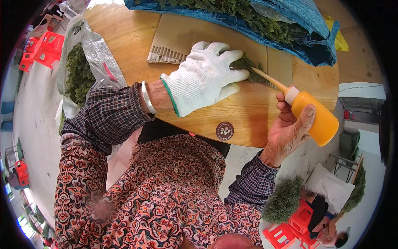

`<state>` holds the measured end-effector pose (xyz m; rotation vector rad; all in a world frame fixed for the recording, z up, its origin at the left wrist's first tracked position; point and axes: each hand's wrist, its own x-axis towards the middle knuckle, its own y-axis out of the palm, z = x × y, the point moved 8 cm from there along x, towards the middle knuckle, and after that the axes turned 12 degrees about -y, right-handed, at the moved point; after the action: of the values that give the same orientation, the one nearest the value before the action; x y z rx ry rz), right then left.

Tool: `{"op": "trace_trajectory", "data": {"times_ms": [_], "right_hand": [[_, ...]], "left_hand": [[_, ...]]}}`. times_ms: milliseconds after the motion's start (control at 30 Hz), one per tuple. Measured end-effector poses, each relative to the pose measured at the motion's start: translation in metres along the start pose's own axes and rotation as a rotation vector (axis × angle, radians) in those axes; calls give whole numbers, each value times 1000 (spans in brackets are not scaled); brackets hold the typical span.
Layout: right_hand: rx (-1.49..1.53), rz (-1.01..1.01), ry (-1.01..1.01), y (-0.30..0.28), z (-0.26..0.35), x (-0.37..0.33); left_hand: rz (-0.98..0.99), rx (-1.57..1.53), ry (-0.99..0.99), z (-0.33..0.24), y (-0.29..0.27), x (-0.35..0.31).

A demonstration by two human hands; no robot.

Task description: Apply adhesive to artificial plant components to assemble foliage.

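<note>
My left hand (207, 74), in a white knit glove with a green cuff edge, lies over the cardboard with its fingers closed on a green needled sprig (258, 68). Part of the sprig is hidden under the fingers. In my bare right hand (288, 128) is an orange squeeze bottle (317, 116), tilted, with a long tapering nozzle pointing left. The nozzle tip reaches the sprig, just right of the gloved fingers; whether it touches I cannot tell. A flattened piece of brown cardboard (176, 35) with a corrugated edge lies beneath the glove and sprig.
On the round wooden table (248, 118), a blue woven bag (313, 31) full of green sprigs lies along the far side. A whitish bag (97, 52) of greenery is at the left. Red stools (49, 49) stand on the floor; a person (325, 228) sits at lower right.
</note>
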<state>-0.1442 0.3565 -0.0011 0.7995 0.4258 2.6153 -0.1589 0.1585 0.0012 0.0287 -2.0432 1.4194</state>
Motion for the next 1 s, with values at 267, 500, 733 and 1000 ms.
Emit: {"op": "trace_trajectory", "data": {"times_ms": [267, 500, 733, 1000], "right_hand": [[28, 7, 29, -6, 2, -2], [-77, -29, -14, -14, 7, 0], [-34, -66, -16, -21, 7, 0], [78, -162, 25, -46, -5, 9]], "left_hand": [[-10, -2, 8, 2, 0, -2], [-11, 5, 7, 1, 0, -1], [-21, 2, 4, 4, 1, 0], [15, 2, -42, 22, 7, 8]]}}
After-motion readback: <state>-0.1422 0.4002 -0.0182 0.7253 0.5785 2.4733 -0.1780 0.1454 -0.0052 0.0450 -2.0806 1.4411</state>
